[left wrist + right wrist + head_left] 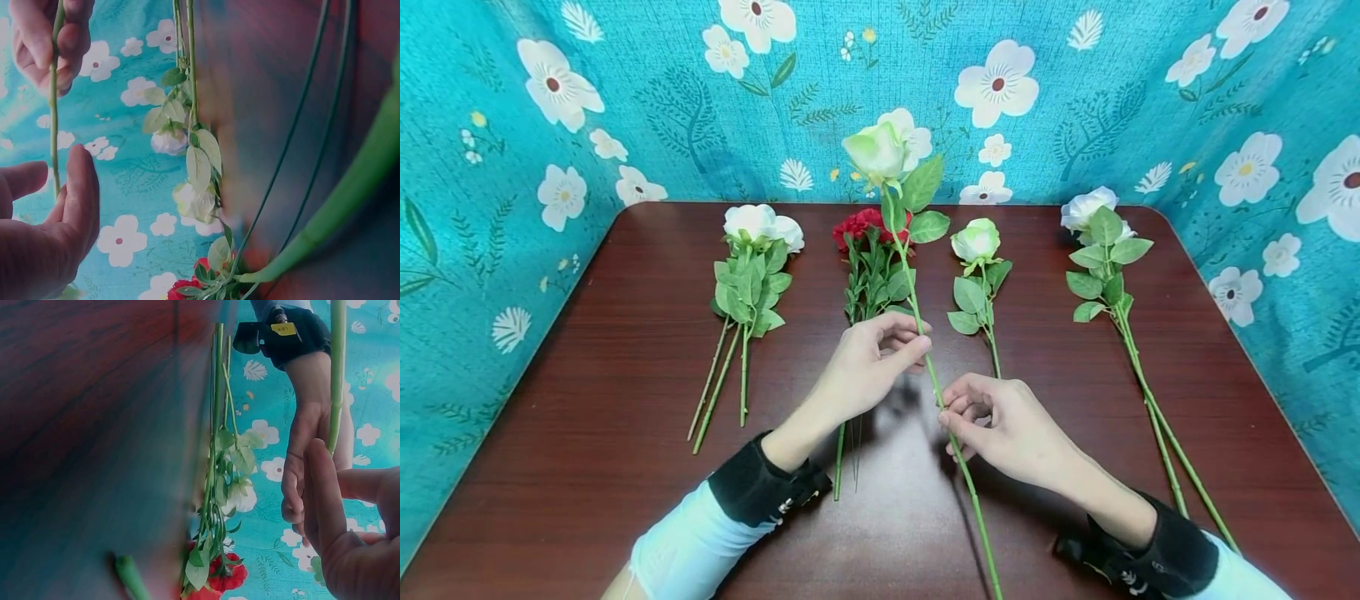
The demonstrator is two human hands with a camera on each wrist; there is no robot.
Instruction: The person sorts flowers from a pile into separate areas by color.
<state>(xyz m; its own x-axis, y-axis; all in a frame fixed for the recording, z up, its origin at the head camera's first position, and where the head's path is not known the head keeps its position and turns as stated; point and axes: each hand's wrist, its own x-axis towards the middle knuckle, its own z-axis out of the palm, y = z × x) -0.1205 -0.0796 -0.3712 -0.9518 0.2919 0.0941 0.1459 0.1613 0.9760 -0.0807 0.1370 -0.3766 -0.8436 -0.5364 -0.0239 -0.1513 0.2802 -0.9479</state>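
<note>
A long-stemmed rose with a white-green bloom (877,152) is held tilted above the dark wooden table (587,375). My left hand (919,338) pinches its green stem (931,373) about midway between thumb and fingers. Just below, my right hand (950,410) pinches the same stem, and the lower end runs toward the near edge. In the left wrist view the stem (54,125) passes between my left hand's thumb and finger (81,200), with the right hand (53,34) gripping it farther along. The right wrist view shows the stem (337,375) beside my right hand's fingers (325,500).
Flowers lie in a row across the table: a bunch of white roses (752,275) at left, red flowers (868,242) in the middle, one white-green rose (977,250), and white roses (1101,250) at right. Teal floral cloth (490,167) walls in three sides.
</note>
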